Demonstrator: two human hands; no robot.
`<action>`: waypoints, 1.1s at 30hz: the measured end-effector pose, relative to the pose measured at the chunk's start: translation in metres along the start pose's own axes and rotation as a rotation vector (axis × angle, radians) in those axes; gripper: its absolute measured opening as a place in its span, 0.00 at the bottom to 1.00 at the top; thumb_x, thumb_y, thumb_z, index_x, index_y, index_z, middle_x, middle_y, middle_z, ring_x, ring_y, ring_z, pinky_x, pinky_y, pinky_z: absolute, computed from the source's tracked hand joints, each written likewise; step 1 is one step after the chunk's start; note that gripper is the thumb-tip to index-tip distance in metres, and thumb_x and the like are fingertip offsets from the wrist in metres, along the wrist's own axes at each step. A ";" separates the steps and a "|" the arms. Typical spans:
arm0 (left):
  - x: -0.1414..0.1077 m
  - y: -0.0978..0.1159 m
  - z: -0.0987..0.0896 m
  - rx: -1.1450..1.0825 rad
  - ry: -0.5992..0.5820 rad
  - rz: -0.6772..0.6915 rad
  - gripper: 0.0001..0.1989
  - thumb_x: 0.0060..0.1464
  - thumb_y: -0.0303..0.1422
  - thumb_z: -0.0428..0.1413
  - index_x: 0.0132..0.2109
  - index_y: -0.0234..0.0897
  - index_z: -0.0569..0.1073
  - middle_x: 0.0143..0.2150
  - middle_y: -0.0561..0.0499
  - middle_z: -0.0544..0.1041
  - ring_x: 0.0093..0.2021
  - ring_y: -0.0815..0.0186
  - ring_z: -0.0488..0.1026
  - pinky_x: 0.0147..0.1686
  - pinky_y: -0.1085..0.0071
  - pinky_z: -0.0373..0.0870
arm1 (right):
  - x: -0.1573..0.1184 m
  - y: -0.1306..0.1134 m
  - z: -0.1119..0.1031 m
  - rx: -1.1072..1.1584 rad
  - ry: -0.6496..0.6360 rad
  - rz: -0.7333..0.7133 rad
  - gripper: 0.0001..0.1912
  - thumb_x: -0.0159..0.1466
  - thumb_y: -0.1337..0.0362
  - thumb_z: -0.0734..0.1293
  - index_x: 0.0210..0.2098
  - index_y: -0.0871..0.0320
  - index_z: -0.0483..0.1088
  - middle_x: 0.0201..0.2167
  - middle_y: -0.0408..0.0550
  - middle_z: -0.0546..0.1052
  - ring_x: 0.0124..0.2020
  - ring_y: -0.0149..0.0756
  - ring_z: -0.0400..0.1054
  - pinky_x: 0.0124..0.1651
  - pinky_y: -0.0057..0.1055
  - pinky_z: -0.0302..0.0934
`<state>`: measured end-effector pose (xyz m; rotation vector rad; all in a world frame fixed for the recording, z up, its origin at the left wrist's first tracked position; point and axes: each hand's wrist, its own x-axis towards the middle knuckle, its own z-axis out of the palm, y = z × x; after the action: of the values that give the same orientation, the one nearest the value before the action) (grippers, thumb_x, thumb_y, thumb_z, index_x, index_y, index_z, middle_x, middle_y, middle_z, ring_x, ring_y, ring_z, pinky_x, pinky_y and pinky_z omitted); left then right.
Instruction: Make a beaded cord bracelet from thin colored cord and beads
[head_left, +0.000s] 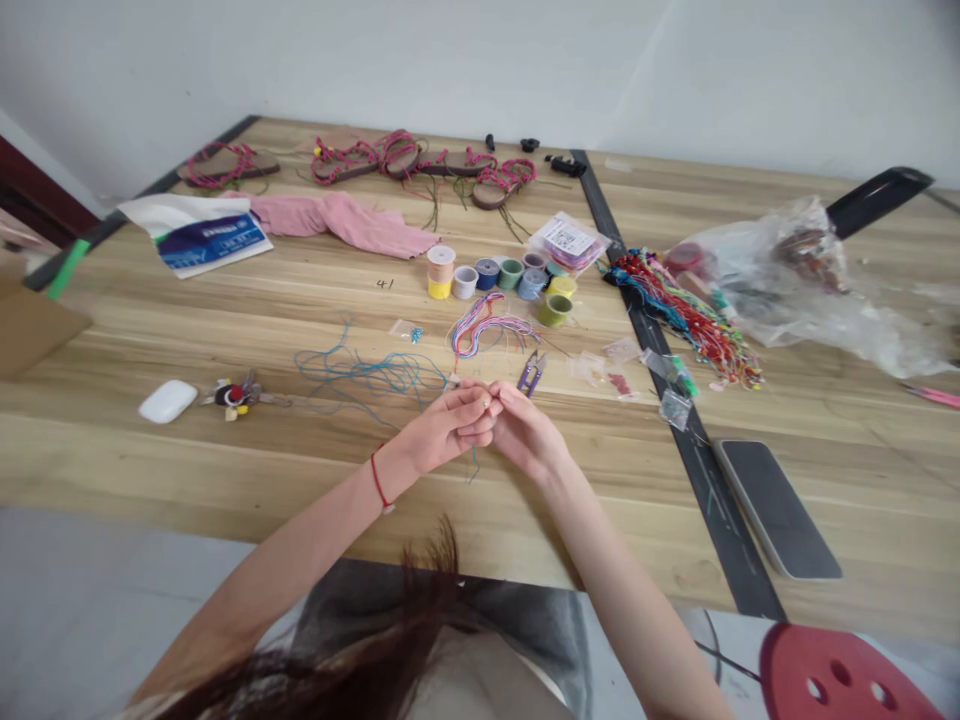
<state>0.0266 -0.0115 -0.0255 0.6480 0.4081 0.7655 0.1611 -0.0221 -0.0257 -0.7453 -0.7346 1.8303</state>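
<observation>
Closely — left hand (444, 430), right hand (527, 432), fingertips (489, 402) pinched together

Thin blue cord (474, 464) — hanging loose

On the bench (225, 330), snips (531, 374) lie just behind my right hand (529, 430), spools (495, 280) sit farther back, sandals (420, 160) lie behind those, and a plastic bag (817, 290) lies to my right.
</observation>
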 end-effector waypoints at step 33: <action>-0.004 0.004 -0.001 1.088 0.381 0.701 0.03 0.57 0.30 0.58 0.35 0.36 0.73 0.37 0.50 0.76 0.41 0.67 0.72 0.45 0.69 0.68 | 0.002 0.003 -0.001 -0.103 0.192 -0.343 0.11 0.55 0.56 0.73 0.29 0.54 0.71 0.28 0.39 0.74 0.25 0.25 0.66 0.34 0.25 0.65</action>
<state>0.0222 -0.0119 -0.0231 1.7288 0.9955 1.3372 0.1597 -0.0208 -0.0290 -0.7957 -0.7810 1.4006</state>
